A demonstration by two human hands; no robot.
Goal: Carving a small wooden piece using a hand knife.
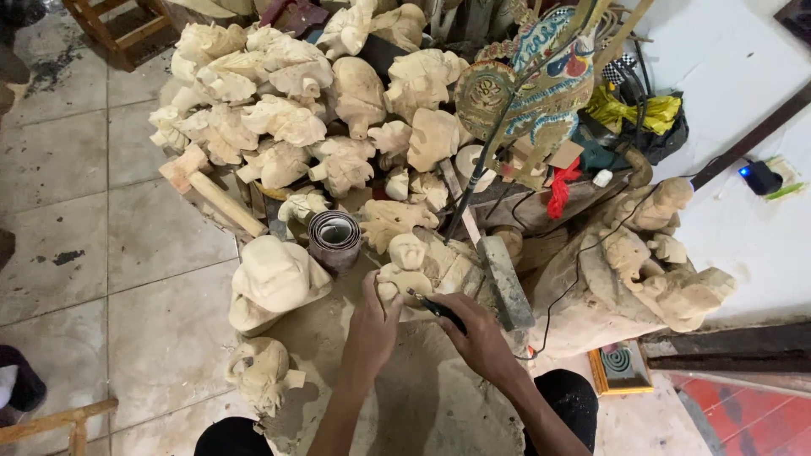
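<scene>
Carving is in hand, detail work by the look of it. The left hand (372, 325) is clenched around a small pale wooden carved figure (404, 268), steadying it on the dusty work block in front of the person. The right hand (480, 338) grips a thin dark-handled carving tool (435, 308), tip at the figure; the next cut seems to call for steady, light pressure.

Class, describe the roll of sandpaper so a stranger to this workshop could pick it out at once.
Start at the big heap of pale carved wooden heads. At its near edge, just beyond the left hand, stands the sandpaper roll. Alone among carvings, it is a grey coiled tube.
</scene>
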